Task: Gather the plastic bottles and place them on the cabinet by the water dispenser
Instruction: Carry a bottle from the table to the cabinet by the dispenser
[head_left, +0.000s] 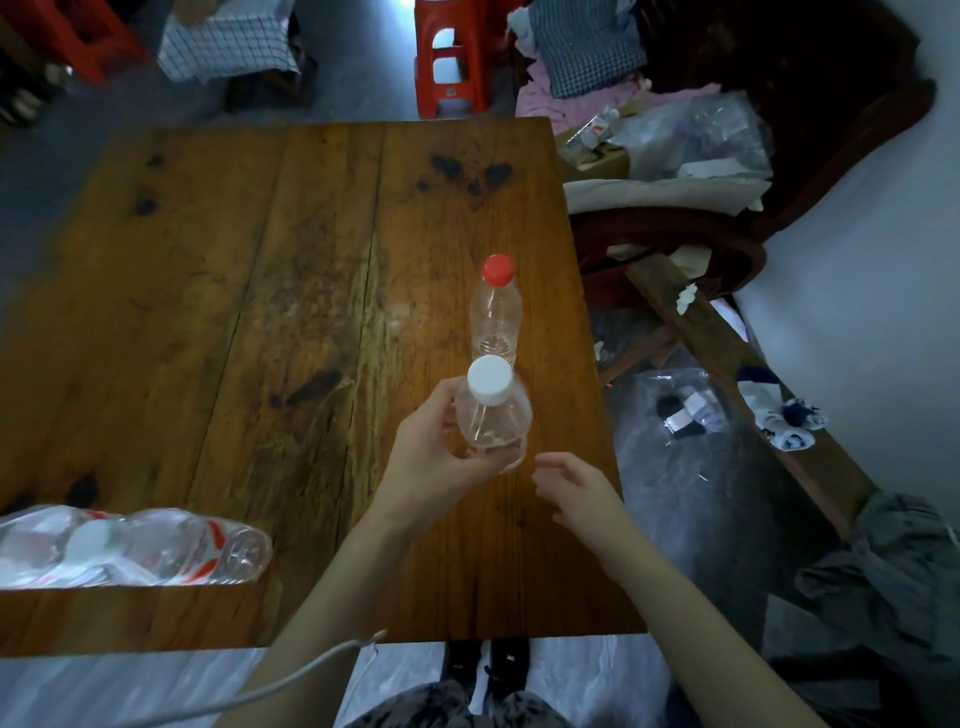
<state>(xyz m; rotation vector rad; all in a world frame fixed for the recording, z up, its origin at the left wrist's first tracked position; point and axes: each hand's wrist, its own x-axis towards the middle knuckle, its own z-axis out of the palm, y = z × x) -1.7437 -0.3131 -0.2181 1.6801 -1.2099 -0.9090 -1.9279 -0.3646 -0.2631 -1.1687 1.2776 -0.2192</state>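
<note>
The white-capped bottle (491, 415) is held upright above the surface (260, 312), gripped low on its body by the left hand (441, 457). Just beyond it stands the red-capped bottle (496, 312) — upright, near the right edge. The right hand (576, 488) hovers beside the held bottle, fingers loosely curled, holding nothing. Recommended: take the red-capped bottle by its body with the right hand, lightly — empty plastic likely buckles. More bottles (130, 551) lie at the near-left edge.
</note>
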